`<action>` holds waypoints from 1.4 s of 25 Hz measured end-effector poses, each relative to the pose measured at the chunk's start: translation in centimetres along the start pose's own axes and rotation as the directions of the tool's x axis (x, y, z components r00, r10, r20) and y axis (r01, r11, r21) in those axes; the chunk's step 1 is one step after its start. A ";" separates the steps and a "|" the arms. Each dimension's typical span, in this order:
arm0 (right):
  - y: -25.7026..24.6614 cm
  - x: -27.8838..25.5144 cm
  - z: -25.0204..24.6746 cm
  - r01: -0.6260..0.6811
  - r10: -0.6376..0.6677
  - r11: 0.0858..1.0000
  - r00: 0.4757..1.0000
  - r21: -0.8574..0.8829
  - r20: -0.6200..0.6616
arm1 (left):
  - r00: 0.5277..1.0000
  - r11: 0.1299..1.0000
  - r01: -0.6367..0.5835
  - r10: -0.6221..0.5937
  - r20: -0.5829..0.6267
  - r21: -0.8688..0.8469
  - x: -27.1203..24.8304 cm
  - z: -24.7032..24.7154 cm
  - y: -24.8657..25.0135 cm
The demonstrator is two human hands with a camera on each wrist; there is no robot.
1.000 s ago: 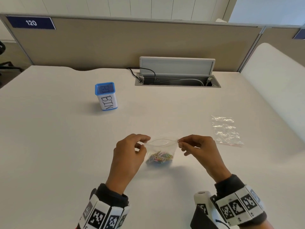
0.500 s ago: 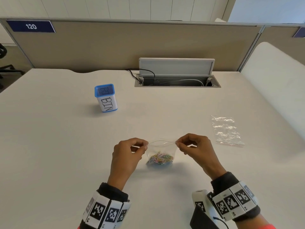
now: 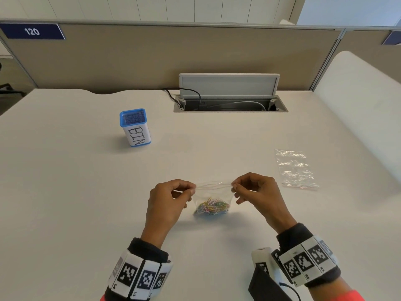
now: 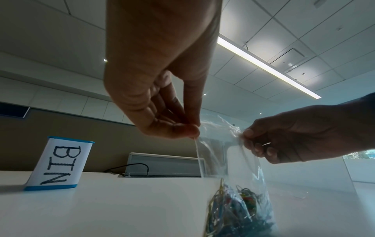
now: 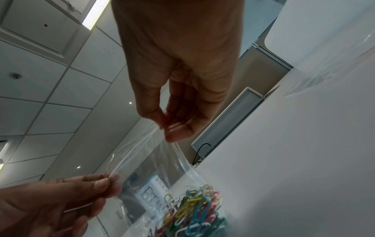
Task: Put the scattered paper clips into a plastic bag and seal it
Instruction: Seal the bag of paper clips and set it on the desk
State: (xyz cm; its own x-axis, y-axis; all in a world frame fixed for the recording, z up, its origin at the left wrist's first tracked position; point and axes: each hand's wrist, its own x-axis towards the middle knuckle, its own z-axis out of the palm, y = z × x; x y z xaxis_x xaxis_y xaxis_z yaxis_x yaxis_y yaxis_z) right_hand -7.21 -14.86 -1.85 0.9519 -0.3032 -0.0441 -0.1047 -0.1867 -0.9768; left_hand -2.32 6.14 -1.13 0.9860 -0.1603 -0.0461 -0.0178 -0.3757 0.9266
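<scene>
Two hands, left hand, right hand, fingers pinching plastic bag corners, paper clips inside, seal seemingly unclosed

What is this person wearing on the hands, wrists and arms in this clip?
Both hands are bare: left hand, right hand. Each wrist carries a band of white blocks printed with black square markers over a dark cuff. A white cylindrical unit with a thin black cable sits by the right wrist. Red sleeve shows below.

Bright, even overhead light from a ceiling strip — wrist views dim, edges warped.
</scene>
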 end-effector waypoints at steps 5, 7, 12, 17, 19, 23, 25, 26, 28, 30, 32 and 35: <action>0.1 0.2 0.3 0.023 -0.024 0.999 1.000 -0.048 -0.013 | 1.000 1.000 -0.002 0.002 0.013 -0.004 0.1 0.0 -0.1; 0.1 0.2 0.4 0.035 -0.036 0.998 0.999 -0.059 -0.026 | 1.000 1.000 -0.001 0.001 0.016 -0.008 0.1 -0.1 -0.2; 0.1 0.2 0.6 0.019 -0.020 0.999 1.000 -0.050 -0.014 | 0.999 1.000 -0.013 0.014 0.029 -0.017 0.2 -0.3 -0.2; -0.2 -0.1 1.0 0.032 -0.031 0.997 0.999 -0.074 0.011 | 0.999 1.000 -0.018 0.019 0.035 -0.017 0.2 -0.5 -0.2; -0.1 0.0 1.2 0.027 -0.027 0.996 1.000 -0.089 0.000 | 0.999 1.000 -0.016 0.017 0.042 -0.022 0.1 -0.6 -0.2; 0.1 0.1 1.4 0.034 -0.037 0.993 0.999 -0.112 -0.022 | 0.999 1.000 -0.016 0.017 0.048 -0.025 0.0 -0.7 -0.3; 0.1 0.0 1.5 0.033 -0.035 0.995 0.999 -0.097 -0.024 | 0.999 0.999 -0.013 0.015 0.048 -0.030 0.0 -0.7 -0.4; 0.1 -0.1 1.5 0.031 -0.033 0.996 0.999 -0.084 -0.024 | 0.999 0.999 -0.014 0.015 0.046 -0.030 0.0 -0.7 -0.4; 0.2 -0.1 1.5 0.042 -0.043 0.996 0.999 -0.082 -0.014 | 0.999 0.999 -0.015 0.017 0.041 -0.034 0.0 -0.7 -0.5; 0.2 -0.2 1.6 0.052 -0.052 0.994 0.999 -0.101 -0.003 | 0.999 0.999 -0.017 0.019 0.042 -0.038 0.0 -0.7 -0.5; 0.2 -0.2 1.8 0.046 -0.048 0.994 0.999 -0.103 -0.012 | 0.999 0.999 -0.018 0.020 0.048 -0.041 -0.1 -0.7 -0.5; 0.1 -0.2 1.9 0.042 -0.044 0.995 0.999 -0.091 -0.023 | 0.998 0.999 -0.009 0.012 0.054 -0.051 -0.1 -0.7 -0.5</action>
State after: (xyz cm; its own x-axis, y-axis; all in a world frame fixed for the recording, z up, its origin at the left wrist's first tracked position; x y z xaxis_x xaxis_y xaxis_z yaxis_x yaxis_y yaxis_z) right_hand -6.90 -13.00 -2.36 0.9488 -0.3159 0.0035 -0.0910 -0.2838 -0.9546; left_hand -2.28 6.97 -1.35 0.9753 -0.2139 -0.0549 -0.0185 -0.3269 0.9449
